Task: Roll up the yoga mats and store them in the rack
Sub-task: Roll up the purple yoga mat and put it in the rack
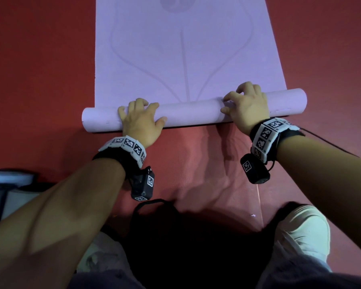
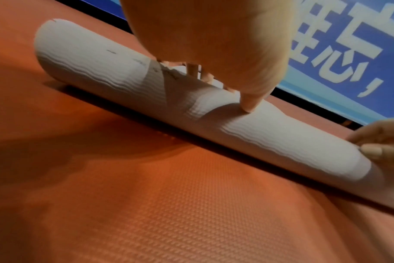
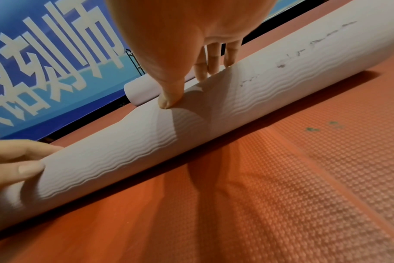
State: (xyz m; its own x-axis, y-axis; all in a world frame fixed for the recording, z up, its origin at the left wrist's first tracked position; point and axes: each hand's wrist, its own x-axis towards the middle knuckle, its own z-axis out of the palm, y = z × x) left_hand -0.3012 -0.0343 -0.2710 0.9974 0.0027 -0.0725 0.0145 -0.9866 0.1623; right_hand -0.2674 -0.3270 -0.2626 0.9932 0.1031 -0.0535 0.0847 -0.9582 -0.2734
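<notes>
A lilac yoga mat [image 1: 175, 55] lies flat on the red floor, and its near end is wound into a roll [image 1: 192, 111] that runs left to right. My left hand [image 1: 141, 117] grips the roll left of centre, fingers curled over the top and thumb on the near side. My right hand [image 1: 244, 103] grips it right of centre in the same way. In the left wrist view the left thumb [image 2: 247, 105] dents the roll [image 2: 101, 71]. The right wrist view shows the right thumb [image 3: 169, 101] pressing the roll [image 3: 236, 99]. The far end of the flat mat is out of frame.
Red textured floor matting [image 1: 40, 80] surrounds the mat. A blue banner with white characters [image 2: 349, 53] stands beyond. A pale roll end [image 3: 142, 92] lies by a thin black wire frame [image 3: 135, 60]. My white shoe [image 1: 300, 230] is at lower right, a grey-blue object [image 1: 8, 184] at left.
</notes>
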